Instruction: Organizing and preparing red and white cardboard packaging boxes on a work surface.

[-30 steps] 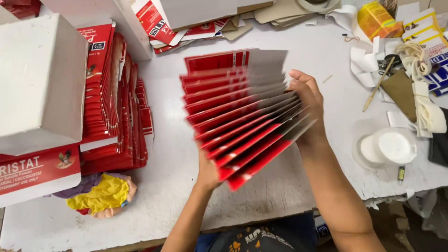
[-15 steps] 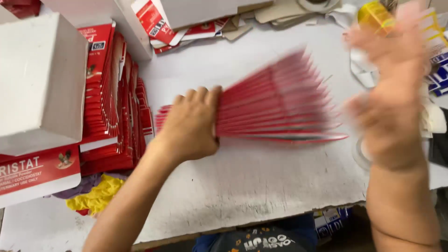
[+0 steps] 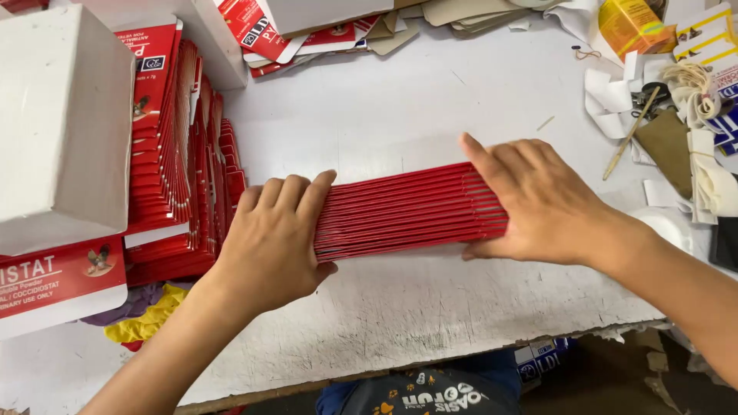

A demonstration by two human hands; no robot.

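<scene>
The white painted desk fills most of the view; its surface is scratched and worn near the front edge. At the far left stands a large white cardboard box, and below it lies a red and white printed carton. Beside the box, a long row of flat red cardboard cartons leans in a stack, with glossy printed faces. In the middle of the desk lies the bundle of flat red cardboard sheets, standing on their edges and pressed tightly together. The left hand lies flat over the left end of this bundle, fingers together, pressing on it. The right hand covers the right end in the same way, palm down, fingers spread a little. Neither hand closes around the sheets. At the far right are white paper scraps, a thin wooden stick and a small yellow box. A yellow cloth lies under the cartons at the lower left.
</scene>
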